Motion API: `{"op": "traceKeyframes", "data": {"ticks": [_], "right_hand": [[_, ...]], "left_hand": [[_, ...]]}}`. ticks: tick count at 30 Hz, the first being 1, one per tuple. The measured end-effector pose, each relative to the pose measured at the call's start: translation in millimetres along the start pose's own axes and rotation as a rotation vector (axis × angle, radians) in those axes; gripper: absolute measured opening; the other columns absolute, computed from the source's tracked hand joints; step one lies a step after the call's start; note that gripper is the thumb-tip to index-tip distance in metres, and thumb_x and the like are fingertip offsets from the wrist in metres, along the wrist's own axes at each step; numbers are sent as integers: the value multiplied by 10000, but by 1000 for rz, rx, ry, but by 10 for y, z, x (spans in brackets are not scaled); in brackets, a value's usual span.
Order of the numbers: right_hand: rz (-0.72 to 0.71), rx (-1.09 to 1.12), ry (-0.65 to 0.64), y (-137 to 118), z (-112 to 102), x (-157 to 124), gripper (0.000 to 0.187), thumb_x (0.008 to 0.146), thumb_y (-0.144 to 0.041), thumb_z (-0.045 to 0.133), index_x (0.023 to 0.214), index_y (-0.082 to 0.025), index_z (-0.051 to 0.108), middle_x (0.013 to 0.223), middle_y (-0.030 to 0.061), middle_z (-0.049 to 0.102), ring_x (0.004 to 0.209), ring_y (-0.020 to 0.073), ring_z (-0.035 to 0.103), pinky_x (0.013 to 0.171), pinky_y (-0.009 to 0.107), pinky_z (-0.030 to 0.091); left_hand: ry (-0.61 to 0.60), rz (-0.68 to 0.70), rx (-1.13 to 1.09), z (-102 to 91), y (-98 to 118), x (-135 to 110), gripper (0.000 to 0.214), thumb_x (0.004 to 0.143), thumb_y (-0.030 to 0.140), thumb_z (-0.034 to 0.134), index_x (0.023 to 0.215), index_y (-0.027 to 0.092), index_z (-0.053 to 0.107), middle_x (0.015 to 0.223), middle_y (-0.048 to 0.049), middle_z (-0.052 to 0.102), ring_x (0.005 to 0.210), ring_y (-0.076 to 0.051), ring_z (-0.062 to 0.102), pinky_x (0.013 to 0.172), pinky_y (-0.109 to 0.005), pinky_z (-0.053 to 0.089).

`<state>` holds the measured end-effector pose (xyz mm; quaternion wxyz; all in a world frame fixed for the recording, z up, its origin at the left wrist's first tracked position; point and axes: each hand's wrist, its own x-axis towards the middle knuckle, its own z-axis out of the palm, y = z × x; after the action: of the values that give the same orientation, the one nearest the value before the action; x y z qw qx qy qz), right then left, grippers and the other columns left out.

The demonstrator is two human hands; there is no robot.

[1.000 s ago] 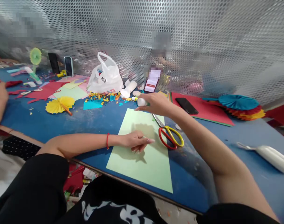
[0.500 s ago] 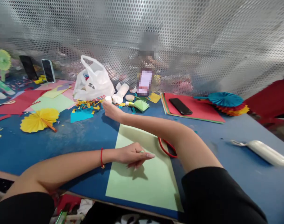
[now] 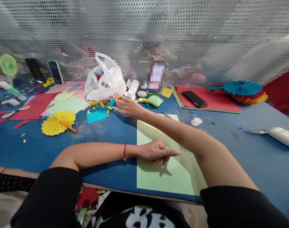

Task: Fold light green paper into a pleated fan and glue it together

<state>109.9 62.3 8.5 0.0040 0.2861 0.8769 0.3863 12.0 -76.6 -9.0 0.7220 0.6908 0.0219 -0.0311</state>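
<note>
My left hand (image 3: 156, 151) is closed above a pale green sheet of paper (image 3: 156, 177), its index finger pointing right. A small green patch shows between its fingers, but I cannot make out what they hold. A red string bracelet (image 3: 125, 151) circles that wrist. My right hand (image 3: 129, 107) reaches across with fingers spread, beside yellow, orange and blue paper scraps (image 3: 100, 104). Just behind it stands a small white cup-like piece (image 3: 129, 94) near a white roll (image 3: 134, 85). A grey metal tip (image 3: 167, 115) peeks out beyond my right forearm.
A white plastic bag (image 3: 106, 80), a light green folded paper fan (image 3: 156, 100) and a leaning phone (image 3: 156, 76) stand at the back. A yellow paper fan (image 3: 59, 122) lies left. Rightward are a black phone (image 3: 194, 98) on coloured sheets and a white piece (image 3: 196, 121).
My right hand has opened from a closed shape, fingers now spread by the scraps. The view has shifted left, uncovering the white piece right of my forearm. My left hand stays closed over the green sheet.
</note>
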Motion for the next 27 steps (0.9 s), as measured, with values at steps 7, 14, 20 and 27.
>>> {"op": "traceKeyframes", "data": {"ticks": [7, 14, 20, 27], "right_hand": [[-181, 144, 13, -146, -197, -283, 518, 1105, -119, 399, 1618, -148, 470, 1495, 114, 701, 1488, 218, 575, 1320, 472, 368], [-18, 322, -9, -28, -460, -1237, 580, 1071, -128, 484, 1649, -150, 442, 1578, 143, 637, 1519, 220, 550, 1355, 471, 305], [940, 365, -102, 527, -350, -2916, 577, 1097, -372, 434, 1620, -135, 495, 1654, 175, 552, 1567, 301, 481, 1352, 554, 277], [1314, 371, -143, 585, 124, -3834, 618, 1090, -408, 309, 1630, -137, 440, 1638, 177, 569, 1576, 294, 467, 1324, 584, 304]], "left_hand": [[-43, -3, 107, -18, 73, -22, 822, 913, 893, 556, 568, 156, 670, 379, 7, 473, 369, -80, 445, 475, -231, 354], [34, -63, 134, 20, 85, -6, 845, 874, 926, 565, 554, 150, 658, 383, -8, 489, 354, -81, 440, 445, -223, 334], [138, -88, 157, 75, 80, 18, 854, 853, 943, 572, 524, 155, 614, 359, 10, 445, 325, -59, 365, 381, -200, 240], [125, -70, 128, -32, 22, 37, 831, 921, 885, 556, 541, 151, 640, 356, -15, 472, 316, -63, 372, 359, -193, 231]]}}
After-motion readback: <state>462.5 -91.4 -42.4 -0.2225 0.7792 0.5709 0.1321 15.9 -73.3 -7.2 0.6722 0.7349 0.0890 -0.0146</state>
